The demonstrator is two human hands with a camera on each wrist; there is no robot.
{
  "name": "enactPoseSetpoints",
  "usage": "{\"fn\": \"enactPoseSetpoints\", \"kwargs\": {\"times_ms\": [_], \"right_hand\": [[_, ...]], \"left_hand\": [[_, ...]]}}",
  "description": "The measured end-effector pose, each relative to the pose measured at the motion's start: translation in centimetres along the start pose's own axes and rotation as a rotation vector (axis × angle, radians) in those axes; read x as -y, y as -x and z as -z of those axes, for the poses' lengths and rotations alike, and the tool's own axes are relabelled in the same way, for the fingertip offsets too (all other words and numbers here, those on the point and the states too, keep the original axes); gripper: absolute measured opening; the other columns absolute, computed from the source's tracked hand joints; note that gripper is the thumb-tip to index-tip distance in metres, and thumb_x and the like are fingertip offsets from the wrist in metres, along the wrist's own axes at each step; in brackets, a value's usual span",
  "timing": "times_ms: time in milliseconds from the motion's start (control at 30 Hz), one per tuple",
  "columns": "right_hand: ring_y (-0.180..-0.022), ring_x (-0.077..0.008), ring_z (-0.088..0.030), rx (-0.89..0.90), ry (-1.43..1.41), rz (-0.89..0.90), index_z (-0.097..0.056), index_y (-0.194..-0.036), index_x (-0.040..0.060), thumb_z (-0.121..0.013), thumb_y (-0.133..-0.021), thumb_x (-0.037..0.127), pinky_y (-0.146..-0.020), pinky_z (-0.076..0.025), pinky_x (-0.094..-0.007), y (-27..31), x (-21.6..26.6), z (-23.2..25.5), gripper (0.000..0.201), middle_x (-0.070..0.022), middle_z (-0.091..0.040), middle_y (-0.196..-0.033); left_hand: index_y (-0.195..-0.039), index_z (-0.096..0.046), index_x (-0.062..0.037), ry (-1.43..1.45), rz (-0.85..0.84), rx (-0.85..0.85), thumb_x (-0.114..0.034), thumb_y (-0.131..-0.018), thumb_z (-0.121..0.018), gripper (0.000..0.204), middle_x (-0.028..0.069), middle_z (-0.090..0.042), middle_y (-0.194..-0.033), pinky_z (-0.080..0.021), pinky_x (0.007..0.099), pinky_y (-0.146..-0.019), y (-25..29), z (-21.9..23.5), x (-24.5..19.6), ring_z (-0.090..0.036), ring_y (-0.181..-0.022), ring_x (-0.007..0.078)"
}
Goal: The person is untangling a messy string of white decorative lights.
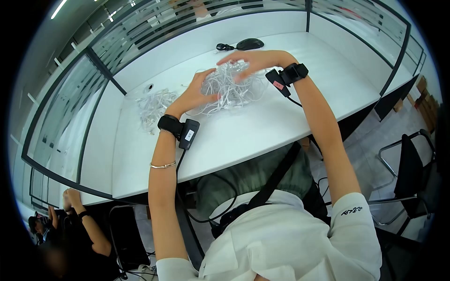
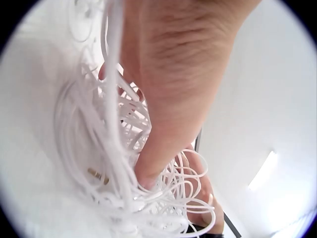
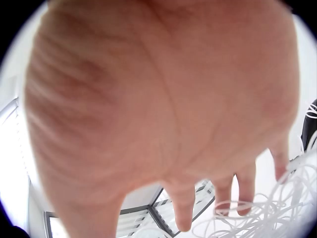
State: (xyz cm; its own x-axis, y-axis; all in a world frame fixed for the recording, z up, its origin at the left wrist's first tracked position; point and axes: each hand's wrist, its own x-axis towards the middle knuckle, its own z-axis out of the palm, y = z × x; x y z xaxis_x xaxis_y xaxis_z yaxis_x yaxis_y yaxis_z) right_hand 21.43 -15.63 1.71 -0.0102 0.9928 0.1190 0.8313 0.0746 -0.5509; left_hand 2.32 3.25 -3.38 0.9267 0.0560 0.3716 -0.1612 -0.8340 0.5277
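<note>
A loose tangle of white earphone cables (image 1: 233, 89) is heaped on the white desk between both hands. My left hand (image 1: 191, 95) grips its left side, thumb in front and fingers behind. In the left wrist view, the thumb presses into the cable loops (image 2: 171, 198), and a gold-coloured jack plug (image 2: 98, 176) shows among the strands. Over the heap's far right side reaches my right hand (image 1: 262, 60), thumb and fingers spread and slightly blurred. The right wrist view shows its fingers straight and apart, with cable strands (image 3: 267, 213) beside the fingertips.
A second heap of white cables (image 1: 157, 105) lies left on the desk (image 1: 262, 126). A black mouse (image 1: 250, 44) with its bundled cord sits at the back. Low glass-topped partitions (image 1: 211, 40) enclose the desk. Another person's arm (image 1: 89, 225) is at lower left, a black chair (image 1: 412, 173) at right.
</note>
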Motion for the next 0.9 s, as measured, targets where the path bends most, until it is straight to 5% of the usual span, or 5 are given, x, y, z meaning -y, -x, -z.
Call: {"fn": "enactPoseSetpoints", "kwargs": {"times_ms": [100, 333, 500, 667, 900], "right_hand": [[-0.139, -0.0312, -0.027, 0.129, 0.073, -0.016, -0.027, -0.148, 0.0182, -0.080, -0.059, 0.056, -0.112, -0.024, -0.0440, -0.3, -2.2, -1.5, 0.109, -0.0171, -0.028, -0.148], [-0.102, -0.0234, -0.058, -0.215, -0.018, -0.037, -0.049, -0.134, 0.0179, -0.074, -0.075, 0.045, -0.088, -0.045, -0.0364, -1.6, -2.7, -1.5, 0.070, -0.0147, -0.063, -0.111], [-0.067, -0.0078, -0.051, -0.438, -0.131, -0.003, -0.061, -0.114, -0.0019, -0.066, -0.086, 0.036, -0.060, -0.042, -0.0233, -1.3, -2.0, -1.4, 0.047, -0.0014, -0.060, -0.075], [-0.065, -0.0061, -0.048, -0.468, -0.248, -0.047, -0.065, -0.097, -0.0043, -0.053, -0.093, 0.042, -0.060, -0.040, -0.0230, -2.1, -4.0, -1.1, 0.048, 0.0008, -0.058, -0.072], [-0.057, -0.0096, -0.042, -0.354, -0.372, -0.140, -0.054, -0.075, 0.0013, -0.043, -0.093, 0.057, -0.055, -0.037, -0.0277, -1.6, -4.2, -2.2, 0.059, -0.0006, -0.049, -0.061]], "left_hand": [[-0.137, -0.042, -0.0101, -0.016, -0.001, -0.017, -0.029, -0.074, -0.075, 0.074, 0.0159, -0.044, -0.131, -0.036, 0.0371, -0.104, -0.2, -0.3, 0.5, -0.042, -0.124, 0.0284], [-0.124, -0.053, -0.0115, -0.005, 0.205, -0.218, -0.009, -0.075, -0.063, 0.050, 0.0148, -0.064, -0.100, -0.051, 0.0335, -0.073, -0.3, 0.4, -0.1, -0.062, -0.083, 0.0235], [-0.119, -0.057, -0.0110, 0.163, 0.028, -0.383, -0.005, -0.080, -0.059, 0.039, 0.0135, -0.063, -0.095, -0.048, 0.0277, -0.061, -0.6, 0.3, 1.5, -0.059, -0.063, 0.0135], [-0.119, -0.057, -0.0104, 0.267, 0.112, -0.380, -0.008, -0.085, -0.060, 0.034, 0.0111, -0.062, -0.093, -0.047, 0.0252, -0.056, -0.5, 0.5, 0.4, -0.062, -0.058, 0.0142], [-0.123, -0.059, -0.0181, -0.059, -0.006, -0.455, -0.025, -0.088, -0.061, 0.035, 0.0070, -0.052, -0.125, -0.043, 0.0331, -0.083, -0.4, 0.2, -0.1, -0.060, -0.094, 0.0184]]}}
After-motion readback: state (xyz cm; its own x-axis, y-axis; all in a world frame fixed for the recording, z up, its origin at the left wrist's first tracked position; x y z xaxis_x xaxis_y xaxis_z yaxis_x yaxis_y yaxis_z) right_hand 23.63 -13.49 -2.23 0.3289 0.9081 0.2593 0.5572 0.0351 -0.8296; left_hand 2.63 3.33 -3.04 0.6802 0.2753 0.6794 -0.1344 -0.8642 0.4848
